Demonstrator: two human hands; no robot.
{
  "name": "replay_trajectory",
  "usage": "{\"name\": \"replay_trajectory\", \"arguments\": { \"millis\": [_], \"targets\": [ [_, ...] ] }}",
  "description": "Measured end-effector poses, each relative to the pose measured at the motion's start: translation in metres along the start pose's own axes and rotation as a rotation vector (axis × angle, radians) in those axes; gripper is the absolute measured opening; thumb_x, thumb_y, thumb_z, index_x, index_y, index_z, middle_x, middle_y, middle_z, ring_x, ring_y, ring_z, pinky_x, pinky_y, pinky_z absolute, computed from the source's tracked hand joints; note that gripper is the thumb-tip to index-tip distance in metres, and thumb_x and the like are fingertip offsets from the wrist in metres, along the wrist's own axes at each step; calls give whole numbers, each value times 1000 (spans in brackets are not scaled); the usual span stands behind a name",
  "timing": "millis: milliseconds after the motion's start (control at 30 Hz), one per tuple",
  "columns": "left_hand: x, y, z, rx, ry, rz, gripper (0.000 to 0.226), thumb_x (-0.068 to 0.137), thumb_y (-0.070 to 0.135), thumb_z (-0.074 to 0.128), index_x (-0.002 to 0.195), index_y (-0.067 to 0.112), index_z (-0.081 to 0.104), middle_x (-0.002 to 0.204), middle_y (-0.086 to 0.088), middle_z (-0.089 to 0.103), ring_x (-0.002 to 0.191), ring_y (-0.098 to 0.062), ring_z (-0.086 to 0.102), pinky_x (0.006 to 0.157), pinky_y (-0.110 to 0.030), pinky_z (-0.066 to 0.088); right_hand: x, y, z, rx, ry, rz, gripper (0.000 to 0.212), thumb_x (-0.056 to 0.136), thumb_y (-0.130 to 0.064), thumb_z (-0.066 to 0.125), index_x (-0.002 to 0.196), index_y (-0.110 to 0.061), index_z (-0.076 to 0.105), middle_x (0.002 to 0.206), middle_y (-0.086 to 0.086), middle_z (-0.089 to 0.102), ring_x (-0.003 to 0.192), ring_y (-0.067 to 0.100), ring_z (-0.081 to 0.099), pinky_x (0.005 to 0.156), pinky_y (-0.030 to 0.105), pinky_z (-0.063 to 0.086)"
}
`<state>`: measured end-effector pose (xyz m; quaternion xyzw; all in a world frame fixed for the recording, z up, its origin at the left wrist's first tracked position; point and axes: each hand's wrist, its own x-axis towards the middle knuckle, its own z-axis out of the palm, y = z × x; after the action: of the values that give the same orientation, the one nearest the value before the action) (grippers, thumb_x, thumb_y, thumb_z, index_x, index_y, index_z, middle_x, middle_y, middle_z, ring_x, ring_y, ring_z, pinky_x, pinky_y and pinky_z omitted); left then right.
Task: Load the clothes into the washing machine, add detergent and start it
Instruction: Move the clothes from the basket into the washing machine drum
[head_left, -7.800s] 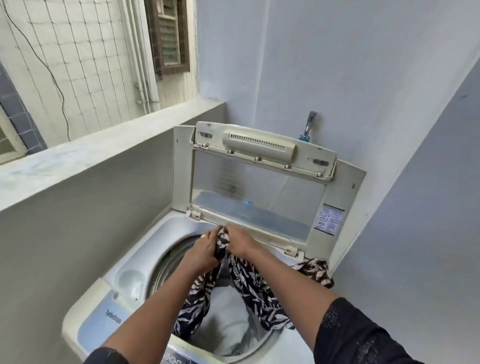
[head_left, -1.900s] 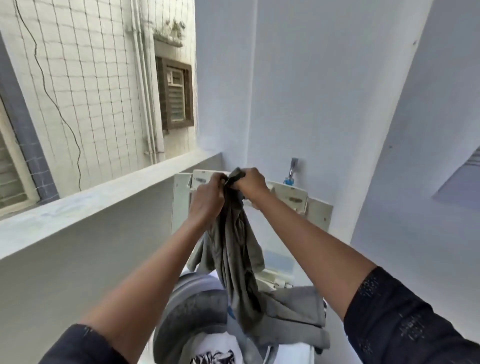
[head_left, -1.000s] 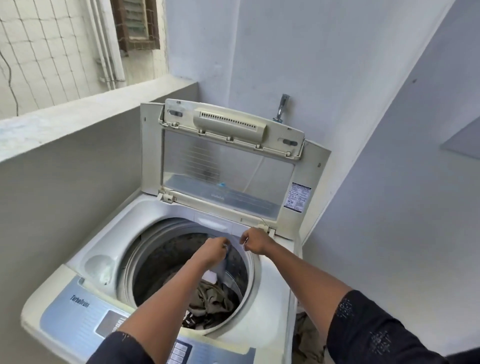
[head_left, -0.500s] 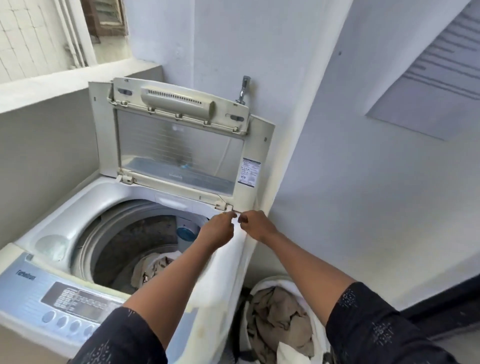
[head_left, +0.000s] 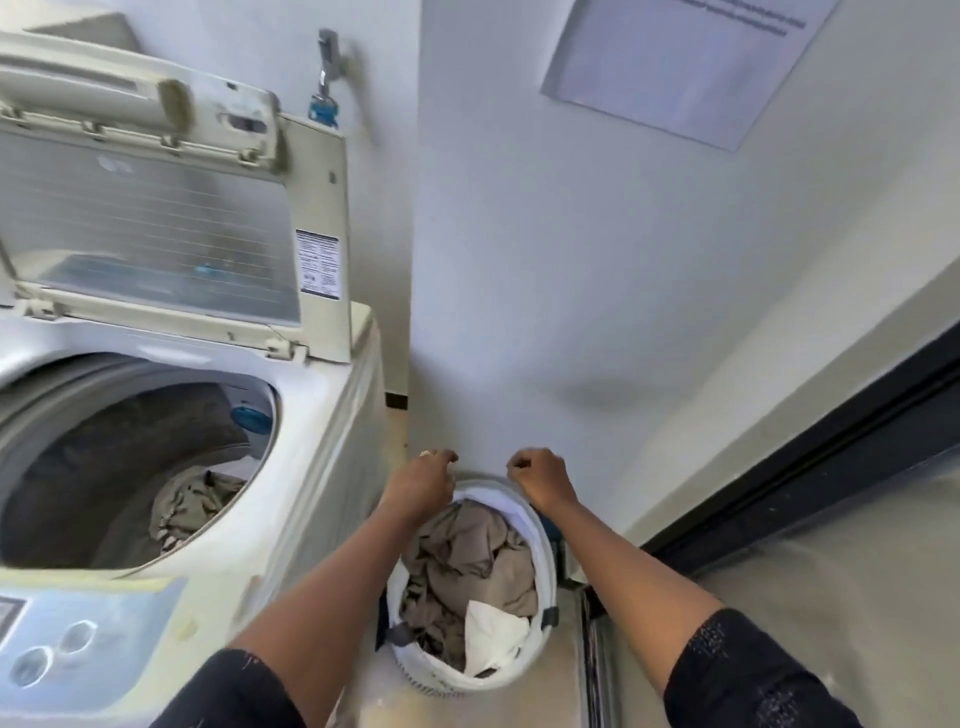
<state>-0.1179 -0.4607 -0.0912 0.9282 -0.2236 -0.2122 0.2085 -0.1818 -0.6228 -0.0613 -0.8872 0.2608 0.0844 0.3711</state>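
Left hand: I see my left hand (head_left: 422, 480) over the far-left rim of the round white mesh laundry basket (head_left: 546, 551), fingers curled loosely inward; it holds nothing that I can make out, and I cannot tell whether it touches the rim.
Right hand: my right hand (head_left: 540, 478) hangs over the far-right rim of the same basket, curled into a loose fist, nothing visible in it.
Gap between hands: the two hands are near each other with a bare strip of pale wall (head_left: 571, 260) showing between them.
Clothes in basket: crumpled beige garments (head_left: 470, 558) fill the basket, with a white cloth (head_left: 493, 636) at its near edge.
Clothes in drum: a khaki garment (head_left: 189, 506) lies at the bottom of the drum of the cream top-loading washing machine (head_left: 311, 467), to my left.
Lid: the machine's clear-panelled lid (head_left: 150, 218) stands upright at the back, leaving the round opening free.
Edges: the basket sits on the floor just beside the machine's right side wall; a dark door-frame strip (head_left: 810, 467) runs diagonally on my right.
Open room: I have clear space above the basket and over the machine's opening; the basket's slot between machine and wall is tight.
Control panel: the blue-grey button panel (head_left: 78, 644) is at the machine's near edge, blurred.
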Motion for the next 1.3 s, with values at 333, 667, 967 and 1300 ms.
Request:
{"name": "replay_trajectory", "arguments": {
  "millis": [333, 667, 967, 1300],
  "targets": [
    [29, -75, 181, -7, -308, -170, 33, 94, 17, 38, 124, 8, 48, 126, -15, 56, 117, -30, 52, 91, -37, 44, 24, 194, 117, 104, -85, 450, 16, 85, 1, 53, 88, 5, 68, 96, 21, 69, 96, 31, 64, 62, 23, 32],
    [72, -132, 331, 51, -403, -137, 36, 92, 14, 39, 125, 13, 54, 123, -8, 61, 116, -23, 54, 100, -34, 41, 135, 277, 236, 1, -212, 553, 41, 94, -24, 52, 123, 4, 55, 128, 20, 57, 120, 30, 53, 92, 30, 42],
    [103, -153, 368, -119, -384, -216, 39, 95, 19, 46, 133, 17, 49, 132, -8, 56, 121, -23, 52, 100, -35, 45, 183, 307, 289, -120, -246, 559, 44, 94, -31, 53, 125, 1, 52, 129, 18, 56, 120, 32, 53, 97, 36, 44],
    [87, -70, 289, -171, -489, -234, 62, 84, 39, 64, 137, 14, 42, 140, -9, 47, 124, -25, 49, 99, -32, 43, 112, 240, 192, 296, 209, 444, 19, 92, -4, 52, 91, 7, 67, 92, 27, 67, 89, 34, 62, 69, 31, 41]
  ]
}}
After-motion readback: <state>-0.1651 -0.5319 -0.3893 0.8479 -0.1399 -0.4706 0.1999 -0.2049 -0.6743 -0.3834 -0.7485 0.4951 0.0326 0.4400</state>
